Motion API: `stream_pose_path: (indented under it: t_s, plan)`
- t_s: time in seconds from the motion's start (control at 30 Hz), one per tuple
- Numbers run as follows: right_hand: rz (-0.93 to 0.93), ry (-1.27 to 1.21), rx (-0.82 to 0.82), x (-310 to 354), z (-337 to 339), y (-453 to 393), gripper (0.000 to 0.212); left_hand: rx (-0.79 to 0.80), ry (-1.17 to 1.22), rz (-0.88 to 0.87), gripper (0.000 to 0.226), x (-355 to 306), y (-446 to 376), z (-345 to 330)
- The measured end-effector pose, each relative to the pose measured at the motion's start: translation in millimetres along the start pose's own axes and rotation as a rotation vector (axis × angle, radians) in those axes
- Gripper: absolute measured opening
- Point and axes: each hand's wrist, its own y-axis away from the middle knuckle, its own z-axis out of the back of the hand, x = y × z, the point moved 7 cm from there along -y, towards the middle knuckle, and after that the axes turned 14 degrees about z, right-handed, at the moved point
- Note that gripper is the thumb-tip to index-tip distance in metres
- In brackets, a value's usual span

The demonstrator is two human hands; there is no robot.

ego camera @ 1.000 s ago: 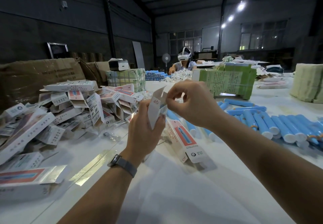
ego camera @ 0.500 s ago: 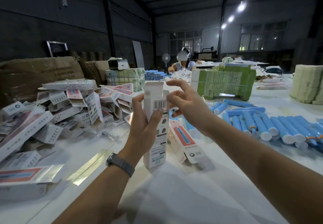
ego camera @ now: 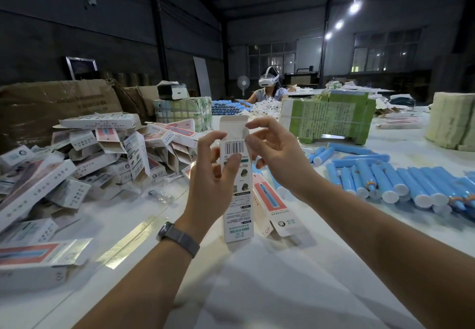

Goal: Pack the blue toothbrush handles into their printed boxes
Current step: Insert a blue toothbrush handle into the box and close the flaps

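Both hands have turned the box since a moment ago, so it now stands up tall with its bar code facing the camera and its top flap open. The left hand (ego camera: pixel 213 174) holds the printed box (ego camera: pixel 237 195) from the side, with its thumb on the front under the bar code and its fingers (ego camera: pixel 209 140) curled round the left edge. The right hand (ego camera: pixel 276 152) pinches the top right corner of the box by the flap, with its other fingers spread out. The bottom of the box touches the white worktop (ego camera: pixel 257 290).

Another printed box (ego camera: pixel 272 205) leans just behind it. A big pile of boxes (ego camera: pixel 84 159) lies on the left. Many blue toothbrush handles (ego camera: pixel 385 182) lie in a row on the right, well apart from the hands. A green stack of papers (ego camera: pixel 326 118) sits further back. Another person (ego camera: pixel 268 89) sits at the far end.
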Motion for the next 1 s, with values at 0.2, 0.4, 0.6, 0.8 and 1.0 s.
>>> stream_pose_path:
  t_s: [0.2, 0.4, 0.6, 0.8, 1.0]
  plan:
    - [0.007, -0.001, 0.018, 1.2, -3.6, 0.5, 0.010, -0.024, 0.029, 0.041, 0.031, 3.0, -5.3, 6.4]
    - [-0.012, 0.019, 0.038, -1.5, -3.0, 3.0, 0.014, 0.011, 0.002, 0.007, 0.020, 1.1, -2.3, 2.5]
    - [0.095, 0.064, -0.042, 9.2, 2.5, -0.9, 0.016, 0.039, 0.018, -0.002, 0.021, -1.6, -1.6, 0.6]
    - [0.181, 0.151, -0.126, 17.7, -0.2, 2.8, 0.023, 0.034, 0.114, 0.056, 0.033, 3.6, -3.3, 1.3]
    - [0.186, 0.173, -0.139, 19.2, -3.7, 5.5, 0.028, 0.068, 0.089, 0.014, 0.030, 3.8, -3.1, -1.1]
